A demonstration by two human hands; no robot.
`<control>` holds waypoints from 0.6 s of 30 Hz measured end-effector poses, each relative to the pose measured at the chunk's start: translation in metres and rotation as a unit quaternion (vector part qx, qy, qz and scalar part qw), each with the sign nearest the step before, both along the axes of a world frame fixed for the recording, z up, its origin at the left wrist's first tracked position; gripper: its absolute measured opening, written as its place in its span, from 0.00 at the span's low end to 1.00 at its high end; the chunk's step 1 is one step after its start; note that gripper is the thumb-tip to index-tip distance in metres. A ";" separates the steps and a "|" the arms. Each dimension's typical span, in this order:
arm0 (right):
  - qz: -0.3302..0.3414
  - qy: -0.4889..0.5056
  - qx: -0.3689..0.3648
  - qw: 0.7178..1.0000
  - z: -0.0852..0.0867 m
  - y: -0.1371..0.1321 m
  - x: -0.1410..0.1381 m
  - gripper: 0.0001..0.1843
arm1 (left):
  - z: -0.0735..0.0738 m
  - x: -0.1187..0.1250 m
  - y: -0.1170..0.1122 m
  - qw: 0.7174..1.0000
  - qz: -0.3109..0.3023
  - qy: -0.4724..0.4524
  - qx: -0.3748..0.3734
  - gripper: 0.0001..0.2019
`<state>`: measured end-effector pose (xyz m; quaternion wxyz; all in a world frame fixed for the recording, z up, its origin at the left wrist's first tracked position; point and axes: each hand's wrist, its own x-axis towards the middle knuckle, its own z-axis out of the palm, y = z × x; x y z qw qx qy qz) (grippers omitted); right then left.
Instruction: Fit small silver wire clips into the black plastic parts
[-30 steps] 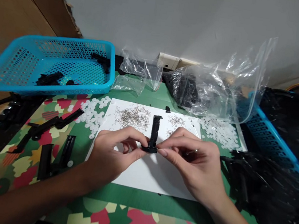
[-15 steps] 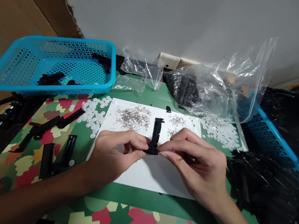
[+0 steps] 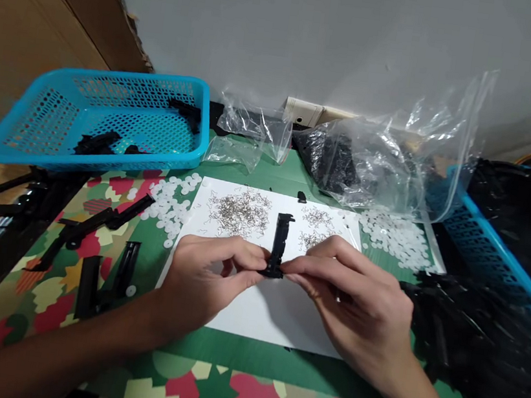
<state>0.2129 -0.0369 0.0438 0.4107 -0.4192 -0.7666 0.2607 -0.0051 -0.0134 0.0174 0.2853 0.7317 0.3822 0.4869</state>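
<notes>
My left hand [image 3: 216, 277] pinches the base of a narrow black plastic part [image 3: 280, 243], held upright over a white sheet of paper [image 3: 250, 314]. From the other side, the thumb and forefinger of my right hand [image 3: 355, 296] are pressed together against the part's lower right edge. Whatever lies between those right fingertips is too small or hidden to make out. Behind the part, small bent metal wire pieces, which look like springs, lie in a large pile [image 3: 239, 212] on the left and smaller piles [image 3: 318, 218] on the right.
White plastic discs lie in a left group [image 3: 170, 203] and a right group [image 3: 397, 239]. Long black parts [image 3: 90, 228] rest on the left. A blue basket [image 3: 153, 158] stands back left, another blue basket [image 3: 509, 244] at right beside heaped black parts [image 3: 462, 342]. Clear bags [image 3: 377, 168] lie behind.
The whole view has shifted slightly, so everything sits a little farther right. My right fingers have moved slightly against the part's lower edge; the left pinch stays the same.
</notes>
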 end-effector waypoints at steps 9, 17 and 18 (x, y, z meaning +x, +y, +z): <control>0.009 0.044 -0.056 0.997 -0.006 0.002 0.001 0.11 | -0.001 0.000 0.000 0.999 -0.027 -0.035 -0.019 0.15; -0.028 0.112 -0.098 0.989 -0.010 0.001 -0.009 0.07 | -0.002 0.005 -0.005 0.968 -0.033 -0.157 -0.194 0.09; -0.031 0.119 -0.097 0.988 -0.010 0.001 -0.010 0.06 | -0.002 0.006 -0.006 0.958 -0.037 -0.179 -0.223 0.09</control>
